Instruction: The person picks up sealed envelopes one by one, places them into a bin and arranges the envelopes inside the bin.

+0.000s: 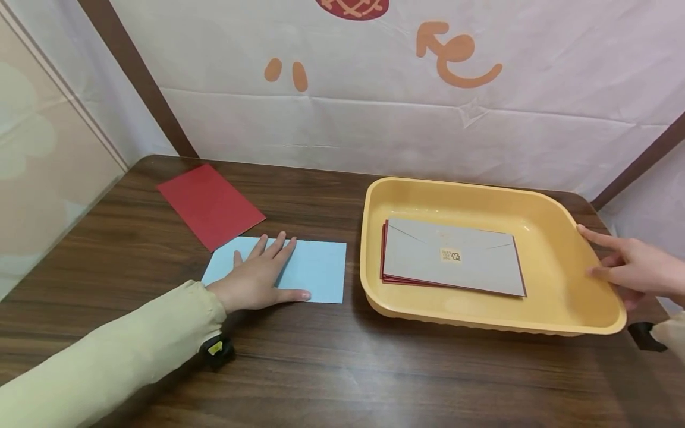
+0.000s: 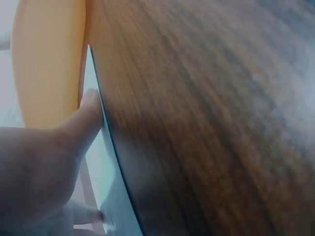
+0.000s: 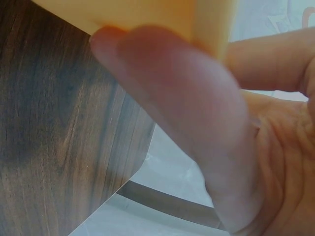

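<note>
My left hand lies with fingers spread on a light blue, flat paper rectangle on the table. In the left wrist view, the left thumb rests near the edge of that blue paper. At the right, my right hand grips the rim of a yellow plastic tray, thumb on the inner side. Fingers press against the tray's wall in the right wrist view. Inside the tray, a grey envelope with a small printed sticker tops a stack with dark red edges.
A red paper rectangle lies at the back left, its lower edge meeting the blue paper's corner. Dark wood-grain table stretches in front. A white printed curtain hangs behind the table's far edge.
</note>
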A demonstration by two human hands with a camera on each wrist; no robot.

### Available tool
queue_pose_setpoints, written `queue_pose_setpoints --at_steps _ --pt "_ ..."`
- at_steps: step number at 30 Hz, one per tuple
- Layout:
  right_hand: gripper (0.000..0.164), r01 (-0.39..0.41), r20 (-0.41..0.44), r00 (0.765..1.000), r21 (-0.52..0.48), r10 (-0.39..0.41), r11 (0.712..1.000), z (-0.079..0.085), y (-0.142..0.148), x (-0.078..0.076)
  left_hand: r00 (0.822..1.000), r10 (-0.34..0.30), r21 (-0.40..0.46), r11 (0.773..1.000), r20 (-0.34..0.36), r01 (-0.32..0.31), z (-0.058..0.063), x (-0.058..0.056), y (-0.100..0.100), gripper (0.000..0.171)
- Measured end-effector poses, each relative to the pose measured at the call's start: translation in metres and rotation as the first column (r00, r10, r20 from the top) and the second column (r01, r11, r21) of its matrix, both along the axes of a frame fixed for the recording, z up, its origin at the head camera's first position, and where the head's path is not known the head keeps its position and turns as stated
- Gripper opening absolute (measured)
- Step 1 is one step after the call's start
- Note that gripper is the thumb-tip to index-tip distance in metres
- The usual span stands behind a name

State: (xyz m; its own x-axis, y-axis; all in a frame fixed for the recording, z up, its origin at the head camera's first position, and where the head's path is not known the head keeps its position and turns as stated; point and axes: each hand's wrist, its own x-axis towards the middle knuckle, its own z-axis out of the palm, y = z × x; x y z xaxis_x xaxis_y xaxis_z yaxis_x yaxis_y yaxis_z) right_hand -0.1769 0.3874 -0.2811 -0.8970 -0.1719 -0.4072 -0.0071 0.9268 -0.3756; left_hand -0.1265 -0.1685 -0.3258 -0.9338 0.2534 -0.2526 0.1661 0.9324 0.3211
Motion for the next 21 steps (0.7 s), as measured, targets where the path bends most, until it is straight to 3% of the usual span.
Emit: queue_pose_setpoints --at_steps 10,14,18,21 --pt "0.082 -0.011 0.013 1.0 -0.009 0.011 1.0 0.001 -0.005 0.002 1.0 0.015 0.025 1.0 0.016 -0.016 0.001 -0.003 -0.005 0.104" --pt "0.082 -0.017 0.015 1.0 -0.021 0.017 1.0 0.001 -0.007 0.003 0.996 0.047 0.076 0.996 -0.08 -0.041 0.002 -0.002 -0.014 0.088" --pt "0.082 -0.016 0.008 1.0 -0.024 0.017 1.0 0.002 -0.006 0.003 0.974 0.106 0.076 0.993 -0.202 -0.092 0.009 -0.001 -0.028 0.069" --pt "0.083 -0.015 -0.002 1.0 -0.016 0.015 1.0 0.003 -0.004 0.004 0.967 0.162 0.032 0.987 -0.195 -0.159 0.017 -0.001 -0.039 0.071"
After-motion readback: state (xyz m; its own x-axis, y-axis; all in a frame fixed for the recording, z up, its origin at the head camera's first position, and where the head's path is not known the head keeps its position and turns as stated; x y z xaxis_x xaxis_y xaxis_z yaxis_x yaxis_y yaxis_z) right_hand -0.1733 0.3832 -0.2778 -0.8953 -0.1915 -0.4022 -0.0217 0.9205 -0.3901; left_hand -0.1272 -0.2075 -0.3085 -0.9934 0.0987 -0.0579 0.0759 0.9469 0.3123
